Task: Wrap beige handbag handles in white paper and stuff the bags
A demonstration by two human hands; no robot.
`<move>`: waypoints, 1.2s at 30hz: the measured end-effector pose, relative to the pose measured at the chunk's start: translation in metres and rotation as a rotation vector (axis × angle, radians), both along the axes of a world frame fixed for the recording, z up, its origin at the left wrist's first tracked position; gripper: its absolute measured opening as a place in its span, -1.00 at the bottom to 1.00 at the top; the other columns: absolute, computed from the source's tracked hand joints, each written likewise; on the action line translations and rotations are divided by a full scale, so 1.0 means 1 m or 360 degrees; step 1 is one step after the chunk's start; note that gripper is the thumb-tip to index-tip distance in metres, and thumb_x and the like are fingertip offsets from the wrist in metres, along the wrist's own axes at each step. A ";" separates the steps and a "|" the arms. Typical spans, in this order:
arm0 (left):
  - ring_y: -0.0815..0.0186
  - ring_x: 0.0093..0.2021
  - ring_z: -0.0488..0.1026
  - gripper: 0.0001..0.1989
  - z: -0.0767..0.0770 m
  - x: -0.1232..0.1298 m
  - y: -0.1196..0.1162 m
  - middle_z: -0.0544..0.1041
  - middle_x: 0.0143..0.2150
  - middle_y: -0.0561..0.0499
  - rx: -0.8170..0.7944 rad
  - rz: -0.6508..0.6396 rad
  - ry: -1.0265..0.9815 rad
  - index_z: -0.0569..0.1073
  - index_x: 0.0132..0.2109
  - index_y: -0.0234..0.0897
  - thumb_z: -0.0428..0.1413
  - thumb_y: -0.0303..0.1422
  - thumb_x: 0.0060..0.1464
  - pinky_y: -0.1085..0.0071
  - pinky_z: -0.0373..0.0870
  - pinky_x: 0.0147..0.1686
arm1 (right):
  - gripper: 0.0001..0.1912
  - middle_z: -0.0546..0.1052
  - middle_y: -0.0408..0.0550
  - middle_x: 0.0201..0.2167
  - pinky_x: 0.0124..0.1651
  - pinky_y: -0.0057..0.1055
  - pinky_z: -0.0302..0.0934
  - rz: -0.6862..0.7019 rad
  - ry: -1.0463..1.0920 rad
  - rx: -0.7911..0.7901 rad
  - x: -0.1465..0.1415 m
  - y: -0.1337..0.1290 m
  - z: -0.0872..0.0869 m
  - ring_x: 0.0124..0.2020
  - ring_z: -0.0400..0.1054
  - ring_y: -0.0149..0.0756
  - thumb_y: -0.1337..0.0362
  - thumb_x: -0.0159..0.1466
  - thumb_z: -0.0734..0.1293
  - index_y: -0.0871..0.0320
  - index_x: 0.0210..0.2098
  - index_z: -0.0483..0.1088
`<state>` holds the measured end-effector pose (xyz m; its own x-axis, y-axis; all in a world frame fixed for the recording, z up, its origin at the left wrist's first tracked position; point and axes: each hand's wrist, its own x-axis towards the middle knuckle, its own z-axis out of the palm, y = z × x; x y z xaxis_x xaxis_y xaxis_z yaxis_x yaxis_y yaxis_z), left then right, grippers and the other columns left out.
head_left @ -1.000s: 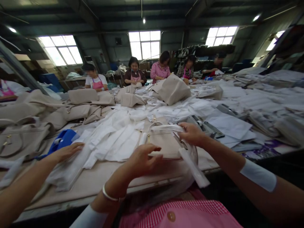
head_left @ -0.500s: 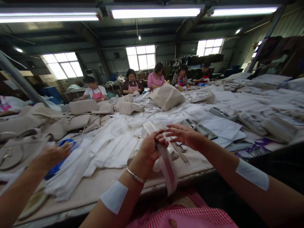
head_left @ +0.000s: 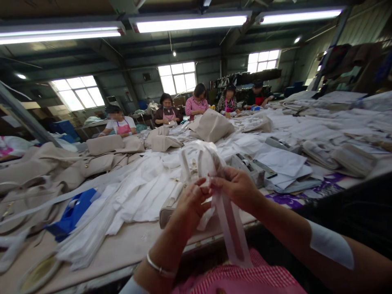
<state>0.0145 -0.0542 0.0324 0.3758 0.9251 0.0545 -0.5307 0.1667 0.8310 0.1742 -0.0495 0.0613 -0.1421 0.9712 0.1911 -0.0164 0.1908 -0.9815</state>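
A long translucent white strip hangs down toward my apron, its upper end between my hands. My right hand pinches it near the top, thumb and fingers closed. My left hand, a bangle on its wrist, has bent fingers that meet the strip's edge beside the right fingertips. Just beyond, white wrapping arches around what look like bag handles. Below them a beige handbag lies on the table, partly hidden by my left hand.
A blue tape dispenser and layered white sheets lie to the left. Beige bags are heaped farther left. A grey box of tools and white papers lie right. Several people sit across the table.
My right hand has come in from spread fingers to pinch the strip. The strip hangs longer, and white-wrapped handles now rise beyond my hands. Another person's hand has left the blue dispenser.
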 end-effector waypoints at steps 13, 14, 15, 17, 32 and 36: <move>0.17 -0.24 0.54 -0.73 0.003 -0.018 -0.037 0.60 -0.22 -0.10 0.0287 -0.0157 0.1345 0.54 -0.08 -0.32 0.07 -0.47 0.07 0.30 0.47 -0.26 | -0.55 0.47 -0.09 -0.42 -0.44 -0.50 0.20 0.0914 -0.0008 -0.0182 -0.002 0.001 -0.013 -0.46 0.33 -0.40 0.01 0.09 0.46 0.24 -0.23 0.39; 0.19 -0.28 0.54 -0.75 0.008 -0.027 -0.037 0.60 -0.22 -0.10 0.0166 -0.0283 0.1279 0.53 -0.07 -0.32 0.09 -0.41 0.10 0.33 0.48 -0.34 | -0.57 0.46 -0.12 -0.47 -0.49 -0.53 0.15 0.0933 -0.0032 -0.0224 0.004 0.005 -0.018 -0.51 0.29 -0.44 0.04 0.08 0.48 0.25 -0.27 0.40; 0.22 -0.34 0.54 -0.75 0.013 -0.038 -0.035 0.60 -0.23 -0.11 0.0054 -0.0312 0.1213 0.52 -0.07 -0.32 0.11 -0.35 0.12 0.38 0.47 -0.41 | -0.61 0.45 -0.14 -0.52 -0.52 -0.55 0.11 0.0917 -0.0090 -0.0250 0.012 0.010 -0.022 -0.55 0.26 -0.47 0.06 0.08 0.49 0.26 -0.33 0.40; 0.35 -0.48 0.48 -0.70 0.025 -0.066 -0.025 0.60 -0.26 -0.12 -0.0074 -0.0087 0.1085 0.49 -0.07 -0.35 0.16 -0.25 0.11 0.49 0.38 -0.55 | -0.66 0.44 -0.15 -0.59 -0.54 -0.55 0.10 0.0731 -0.0171 -0.0286 0.029 0.020 -0.029 -0.60 0.25 -0.49 0.09 0.10 0.48 0.26 -0.44 0.41; 0.57 -0.69 0.00 -0.75 0.009 -0.205 0.058 0.26 -0.59 0.16 -0.0165 0.0908 0.1015 0.46 -0.22 -0.38 0.20 -0.26 0.03 0.65 -0.09 -0.73 | -0.63 0.49 -0.08 -0.59 -0.63 -0.55 0.18 -0.0544 0.0076 -0.0385 0.091 0.074 -0.060 -0.64 0.31 -0.44 0.00 0.07 0.47 0.23 -0.45 0.46; 0.50 -0.68 0.07 -0.62 0.006 -0.216 0.082 0.33 -0.55 0.08 -0.0036 0.0844 0.1473 0.49 -0.20 -0.39 0.11 -0.10 0.09 0.56 -0.04 -0.69 | -0.64 0.50 -0.08 -0.55 -0.75 -0.62 -0.02 -0.0439 0.0216 -0.0353 0.076 0.083 -0.037 -0.68 0.32 -0.47 0.05 0.05 0.48 0.24 -0.41 0.44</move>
<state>-0.2011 0.0276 0.0387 -0.1887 0.9799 -0.0649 0.2965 0.1199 0.9475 0.2502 0.0337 0.0247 0.1428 0.9893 -0.0291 -0.1271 -0.0108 -0.9918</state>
